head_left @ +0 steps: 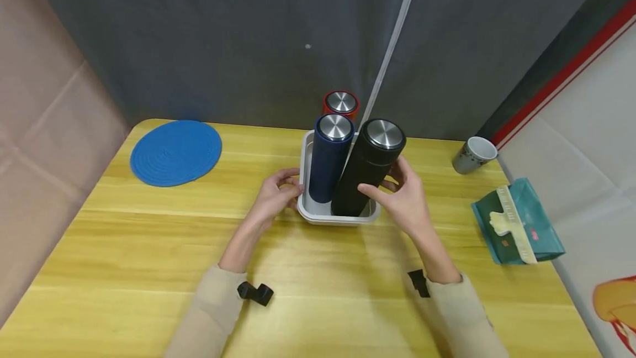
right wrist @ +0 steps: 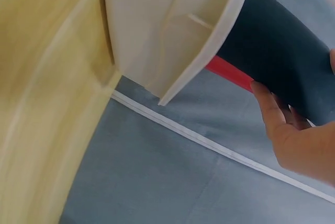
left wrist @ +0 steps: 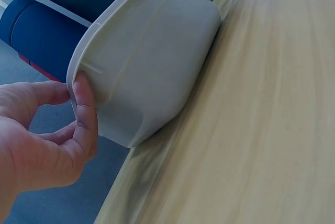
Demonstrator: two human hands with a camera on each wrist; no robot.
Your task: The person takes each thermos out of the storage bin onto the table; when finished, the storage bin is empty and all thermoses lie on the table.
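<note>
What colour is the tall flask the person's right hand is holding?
Black, with a shiny silver lid. The black flask shows best in the head view, standing in the white tub.

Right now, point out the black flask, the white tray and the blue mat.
black flask [head_left: 365, 178], head view, mid-body.
white tray [head_left: 304, 167], head view, left rim.
blue mat [head_left: 176, 152], head view, centre.

Black flask [head_left: 367, 167] tilted in white tray [head_left: 338, 215], beside upright blue flask [head_left: 329, 158]

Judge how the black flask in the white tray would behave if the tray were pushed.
The black flask is tall, narrow and leaning, so it seems apt to tip. The shallow white tray supports only its base. Its smooth body may be slippery in the right hand.
</note>
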